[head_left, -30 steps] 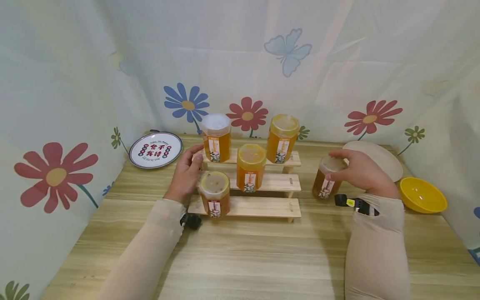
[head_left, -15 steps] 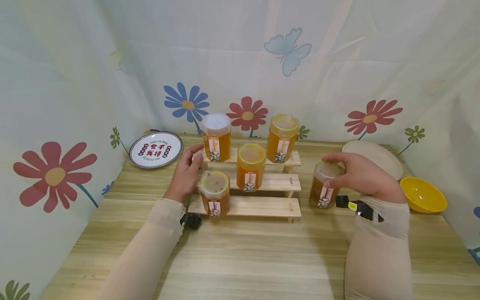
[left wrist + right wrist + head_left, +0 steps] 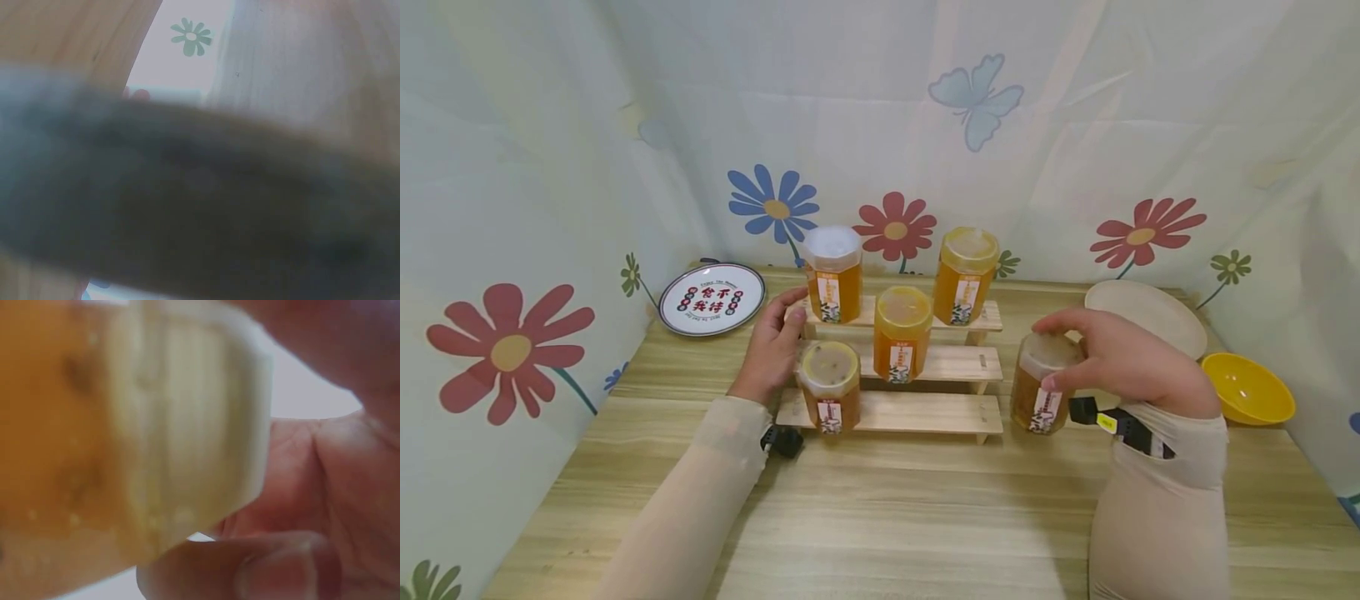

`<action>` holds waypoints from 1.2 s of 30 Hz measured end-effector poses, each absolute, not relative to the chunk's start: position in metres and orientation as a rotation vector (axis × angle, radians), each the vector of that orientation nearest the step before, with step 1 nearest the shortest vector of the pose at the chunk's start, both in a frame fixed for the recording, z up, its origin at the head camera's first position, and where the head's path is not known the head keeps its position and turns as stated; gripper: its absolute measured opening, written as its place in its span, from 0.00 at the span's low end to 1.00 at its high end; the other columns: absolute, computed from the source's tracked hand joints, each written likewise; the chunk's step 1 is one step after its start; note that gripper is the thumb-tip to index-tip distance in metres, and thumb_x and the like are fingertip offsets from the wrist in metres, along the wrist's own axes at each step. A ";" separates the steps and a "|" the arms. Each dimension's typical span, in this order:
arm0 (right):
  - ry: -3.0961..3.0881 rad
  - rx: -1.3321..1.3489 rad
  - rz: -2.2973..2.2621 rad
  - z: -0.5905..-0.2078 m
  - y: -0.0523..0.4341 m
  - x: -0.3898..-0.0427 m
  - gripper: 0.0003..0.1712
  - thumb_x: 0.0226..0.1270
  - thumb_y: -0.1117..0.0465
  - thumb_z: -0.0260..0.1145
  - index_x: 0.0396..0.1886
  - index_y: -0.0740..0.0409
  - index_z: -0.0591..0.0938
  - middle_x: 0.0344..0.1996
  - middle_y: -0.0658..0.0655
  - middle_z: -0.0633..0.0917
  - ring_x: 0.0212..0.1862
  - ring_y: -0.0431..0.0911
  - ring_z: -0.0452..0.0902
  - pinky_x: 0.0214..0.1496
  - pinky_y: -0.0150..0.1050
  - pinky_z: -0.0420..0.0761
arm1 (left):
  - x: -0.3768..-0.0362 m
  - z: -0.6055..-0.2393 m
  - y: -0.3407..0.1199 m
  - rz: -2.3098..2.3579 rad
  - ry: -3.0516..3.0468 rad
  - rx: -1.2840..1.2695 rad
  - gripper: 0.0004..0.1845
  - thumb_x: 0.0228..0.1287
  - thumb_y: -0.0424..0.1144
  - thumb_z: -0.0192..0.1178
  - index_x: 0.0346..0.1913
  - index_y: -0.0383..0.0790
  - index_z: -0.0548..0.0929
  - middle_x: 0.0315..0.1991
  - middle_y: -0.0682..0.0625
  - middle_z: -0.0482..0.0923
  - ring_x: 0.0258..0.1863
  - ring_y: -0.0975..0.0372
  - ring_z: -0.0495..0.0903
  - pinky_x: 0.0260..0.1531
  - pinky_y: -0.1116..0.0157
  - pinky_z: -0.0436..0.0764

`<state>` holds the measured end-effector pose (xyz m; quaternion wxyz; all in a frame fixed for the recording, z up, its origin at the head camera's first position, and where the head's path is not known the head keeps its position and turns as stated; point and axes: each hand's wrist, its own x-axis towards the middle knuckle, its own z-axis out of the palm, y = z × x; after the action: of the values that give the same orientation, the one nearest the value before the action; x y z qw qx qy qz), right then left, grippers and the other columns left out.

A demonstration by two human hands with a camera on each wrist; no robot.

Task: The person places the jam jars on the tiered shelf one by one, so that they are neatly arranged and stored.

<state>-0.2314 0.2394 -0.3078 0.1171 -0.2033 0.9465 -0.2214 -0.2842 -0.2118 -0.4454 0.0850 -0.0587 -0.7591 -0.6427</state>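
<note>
My right hand (image 3: 1116, 358) grips a jar of reddish-brown honey (image 3: 1030, 402) by its lid, thumb in front and fingers over the top, just right of the wooden stepped stand (image 3: 917, 412). The right wrist view shows that jar's pale lid (image 3: 200, 412) close up between thumb and fingers. At the stand's left end is my left hand (image 3: 769, 346), its relaxed fingers reaching along the side. A darker jar (image 3: 833, 392) is on the front step, an amber jar (image 3: 902, 337) on the middle one, and two golden jars, left (image 3: 835, 287) and right (image 3: 967, 279), on the top.
A white plate (image 3: 745, 312) with red lettering lies at the back left. On the right are a beige plate (image 3: 1142, 308) and a yellow bowl (image 3: 1247, 392). Flower-printed curtain (image 3: 880, 108) surrounds the wooden table (image 3: 880, 517). A dark blur covers much of the left wrist view.
The right hand has brought its jar forward and slightly left, toward the stand's right front corner. The left hand and the jars on the stand have stayed put.
</note>
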 end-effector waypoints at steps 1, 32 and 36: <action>2.765 -0.618 -0.662 -0.307 0.239 -0.230 0.44 0.58 0.47 0.83 0.71 0.56 0.78 0.62 0.57 0.83 0.50 0.49 0.77 0.51 0.45 0.79 | -0.284 -0.445 -0.212 -1.923 -2.262 -0.171 0.23 0.87 0.41 0.46 0.78 0.41 0.68 0.80 0.46 0.64 0.73 0.53 0.67 0.76 0.52 0.64; 2.477 -0.823 -0.913 -0.314 0.201 -0.233 0.37 0.61 0.54 0.82 0.70 0.50 0.79 0.26 0.54 0.81 0.30 0.48 0.75 0.31 0.38 0.76 | -0.285 -0.446 -0.212 -1.887 -2.258 -0.205 0.23 0.87 0.44 0.47 0.76 0.41 0.70 0.77 0.46 0.67 0.70 0.54 0.70 0.73 0.53 0.68; 2.448 -0.829 -0.928 -0.316 0.206 -0.236 0.36 0.63 0.53 0.81 0.70 0.49 0.79 0.26 0.53 0.82 0.28 0.47 0.76 0.30 0.38 0.78 | -0.285 -0.447 -0.213 -1.904 -2.262 -0.190 0.24 0.87 0.44 0.47 0.77 0.42 0.69 0.79 0.46 0.65 0.71 0.53 0.69 0.75 0.52 0.66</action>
<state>-0.2363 0.2060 -0.3163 0.1965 -0.2961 0.8740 -0.3314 -0.2849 -0.2125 -0.4470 0.0896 -0.0640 -0.7604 -0.6400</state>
